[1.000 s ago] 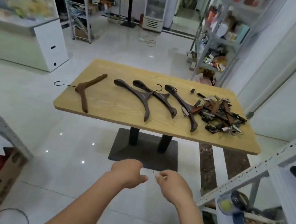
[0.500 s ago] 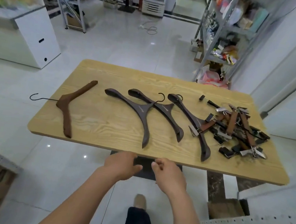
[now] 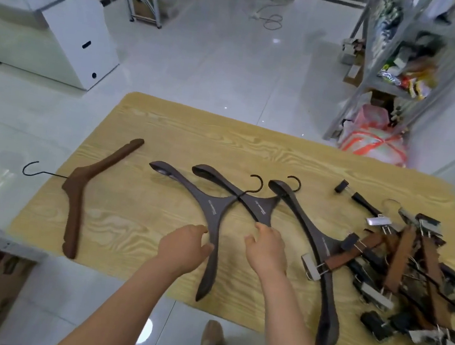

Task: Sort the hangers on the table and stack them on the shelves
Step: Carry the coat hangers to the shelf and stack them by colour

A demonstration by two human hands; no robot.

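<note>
Below the hands, a shoe is seen on the tiled floor at the near edge of the worktop. The left hand is held with its fingers loosely curled, thumb and fingertips touching the lower arm of the first dark hanger. Whether a grip is closed there cannot be told. The right hand is laid over the lower arm of the second dark hanger, with fingertips at its neck. Its grasp likewise cannot be made out.

Just beyond the hands these two hangers are crossed, the hook of the first lying over the upper arm of the second. To the right of the right hand a third dark hanger is laid, touched at mid-length by a tangled pile of clip hangers further right. Well to the left of the left hand a brown hanger is placed, its wire hook overhanging the worktop edge. Far beyond the hands, to the right, a metal shelf rack is seen.

The sorting step is judged to be at its start, since every hanger in view lies on the worktop. For the next move, firm grasps on the thick arms would be needed. The crossed hook would have to be freed, and the matching dark hangers nested hook to hook.
</note>
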